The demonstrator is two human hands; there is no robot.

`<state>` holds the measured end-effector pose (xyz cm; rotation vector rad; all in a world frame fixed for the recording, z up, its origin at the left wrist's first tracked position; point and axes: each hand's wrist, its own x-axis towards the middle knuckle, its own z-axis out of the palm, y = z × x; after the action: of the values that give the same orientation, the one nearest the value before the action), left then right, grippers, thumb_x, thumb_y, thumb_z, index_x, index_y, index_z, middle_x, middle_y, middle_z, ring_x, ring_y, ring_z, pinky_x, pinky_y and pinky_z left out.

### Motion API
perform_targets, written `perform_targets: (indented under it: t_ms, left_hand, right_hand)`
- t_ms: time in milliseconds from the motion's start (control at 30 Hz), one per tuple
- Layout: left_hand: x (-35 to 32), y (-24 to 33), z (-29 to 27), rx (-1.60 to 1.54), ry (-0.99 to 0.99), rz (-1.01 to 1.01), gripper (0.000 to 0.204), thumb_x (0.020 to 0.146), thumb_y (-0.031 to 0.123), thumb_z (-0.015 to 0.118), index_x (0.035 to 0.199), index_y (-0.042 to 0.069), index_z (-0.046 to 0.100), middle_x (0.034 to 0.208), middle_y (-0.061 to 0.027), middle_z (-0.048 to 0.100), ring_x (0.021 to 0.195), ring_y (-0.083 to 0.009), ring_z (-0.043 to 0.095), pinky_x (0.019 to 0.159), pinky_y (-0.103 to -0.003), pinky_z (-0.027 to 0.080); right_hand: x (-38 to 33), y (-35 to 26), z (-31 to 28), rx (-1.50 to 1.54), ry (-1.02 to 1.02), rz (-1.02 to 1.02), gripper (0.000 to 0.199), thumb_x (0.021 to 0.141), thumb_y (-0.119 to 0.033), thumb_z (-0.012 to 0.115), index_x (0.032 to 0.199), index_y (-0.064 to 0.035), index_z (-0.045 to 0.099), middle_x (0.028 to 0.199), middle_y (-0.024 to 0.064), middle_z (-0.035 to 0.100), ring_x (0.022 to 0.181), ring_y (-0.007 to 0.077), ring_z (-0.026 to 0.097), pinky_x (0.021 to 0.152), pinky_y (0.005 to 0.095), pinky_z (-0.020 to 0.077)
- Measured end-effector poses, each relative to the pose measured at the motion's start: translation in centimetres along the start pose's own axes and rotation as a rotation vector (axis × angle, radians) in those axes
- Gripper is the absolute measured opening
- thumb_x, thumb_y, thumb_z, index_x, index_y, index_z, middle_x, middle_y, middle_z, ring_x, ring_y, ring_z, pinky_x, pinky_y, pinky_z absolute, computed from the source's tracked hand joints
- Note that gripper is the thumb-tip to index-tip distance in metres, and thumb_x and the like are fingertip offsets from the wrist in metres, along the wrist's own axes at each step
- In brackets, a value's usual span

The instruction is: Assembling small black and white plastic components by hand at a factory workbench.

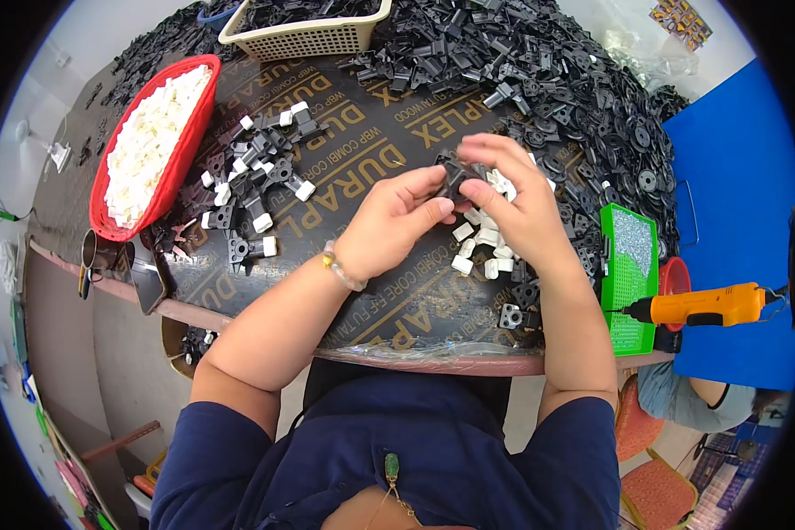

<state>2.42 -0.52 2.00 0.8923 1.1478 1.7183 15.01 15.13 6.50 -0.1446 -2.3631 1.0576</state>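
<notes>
Between my hands, above the middle of the table, is a small black plastic part (451, 180). My left hand (390, 219) pinches it between thumb and fingertips. My right hand (519, 201) grips its other side, thumb against it and fingers curved over the top, slightly blurred. My fingers hide much of the part's shape. A heap of small white plastic caps (481, 240) lies beneath and beside my right hand, partly covered by it. To the left sits a cluster of black parts with white caps fitted on them (258, 172).
A red basket (205, 110) of white pieces stands at left, a cream basket (309, 42) at the back. Black parts (539, 62) pile up behind and at right. A green tray (611, 256) of small metal pieces and an orange electric screwdriver (715, 305) are at right.
</notes>
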Motion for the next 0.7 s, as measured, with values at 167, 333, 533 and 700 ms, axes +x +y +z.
perform_targets:
  t_ms: [167,333,533,700]
  left_hand:
    - [-0.2,0.2,0.0,0.383,0.114,-0.025,0.025,0.092,0.009,0.071,0.113,-0.004,0.067,0.093,-0.0027,0.072,0.087,-0.0084,0.067,0.077,-0.025,0.053]
    - [-0.5,1.3,-0.3,0.329,0.095,-0.074,0.022,0.091,0.009,0.071,0.11,-0.002,0.069,0.091,-0.0017,0.072,0.078,-0.0066,0.063,0.073,-0.023,0.052]
    - [0.3,0.7,-0.5,0.107,0.187,-0.158,0.019,0.092,0.005,0.069,0.11,0.001,0.069,0.098,-0.0045,0.073,0.088,-0.009,0.066,0.075,-0.022,0.05]
    - [0.6,-0.1,-1.8,-0.184,0.262,-0.087,0.02,0.088,0.006,0.072,0.108,0.004,0.069,0.095,-0.0022,0.071,0.082,-0.0092,0.062,0.074,-0.024,0.047]
  right_hand:
    - [-0.3,0.8,-0.6,0.255,-0.089,0.366,0.023,0.09,-0.011,0.072,0.107,0.0024,0.067,0.107,0.0058,0.068,0.099,0.012,0.061,0.088,0.0277,0.0473]
    - [0.1,0.5,-0.3,0.278,-0.099,0.222,0.019,0.089,-0.01,0.073,0.102,0.0017,0.067,0.096,0.0012,0.067,0.093,0.0097,0.06,0.084,0.0265,0.0479]
    - [1.4,4.2,-2.7,0.037,0.06,0.304,0.019,0.095,-0.015,0.065,0.109,-0.0018,0.068,0.1,0.0068,0.071,0.093,0.0161,0.065,0.085,0.0297,0.0502]
    - [0.3,9.4,-4.9,-0.898,0.059,0.201,0.025,0.086,-0.008,0.068,0.11,-0.0025,0.069,0.095,0.0141,0.072,0.089,0.0287,0.067,0.084,0.038,0.052]
